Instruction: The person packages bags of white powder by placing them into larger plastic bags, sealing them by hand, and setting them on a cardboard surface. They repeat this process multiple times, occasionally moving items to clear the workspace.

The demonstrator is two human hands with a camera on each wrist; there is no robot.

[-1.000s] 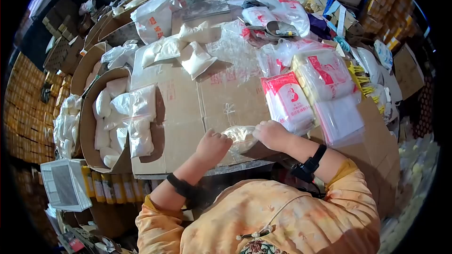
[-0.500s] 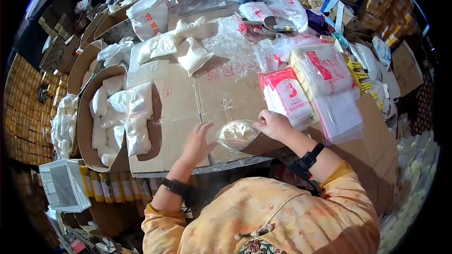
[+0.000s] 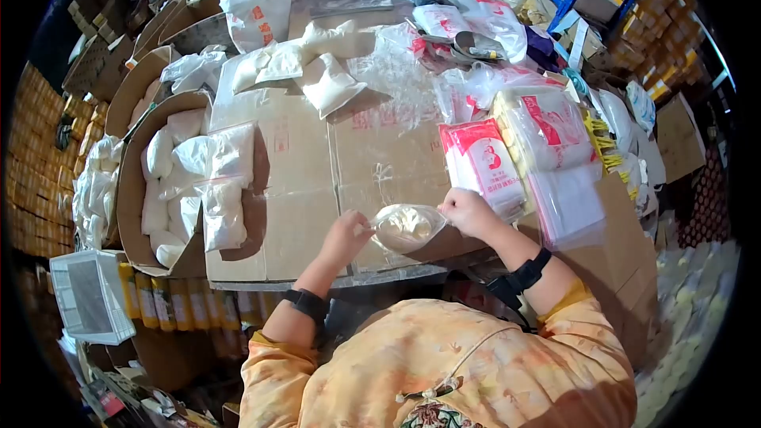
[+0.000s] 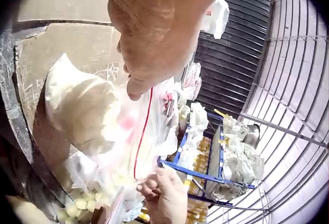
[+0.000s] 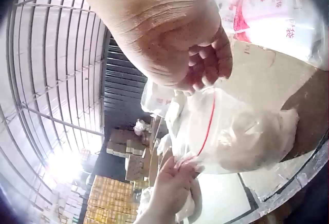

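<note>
A clear zip bag (image 3: 407,226) of pale powder stands near the table's front edge, its top held between both hands. The left hand (image 3: 346,238) pinches the left end of its mouth. At the opposite end, the right hand (image 3: 469,212) grips the corner with curled fingers. In the right wrist view a red zip line runs across the bag (image 5: 247,136), below the right hand (image 5: 205,62), with the left hand (image 5: 172,185) at the far corner. The left wrist view shows the powder-filled bag (image 4: 85,108) beside the left hand (image 4: 154,39).
Filled bags (image 3: 230,150) lie in and over a cardboard box (image 3: 127,182) at the left. More filled bags (image 3: 329,85) lie at the back of the cardboard-covered table (image 3: 297,182). Red-printed packs (image 3: 485,158) and a stack of clear bags (image 3: 564,200) are on the right.
The left hand was at the bag, came away with spread fingers, and now pinches its left end again. The right hand stays at its corner; the bag's mouth is stretched wider than half a second ago.
</note>
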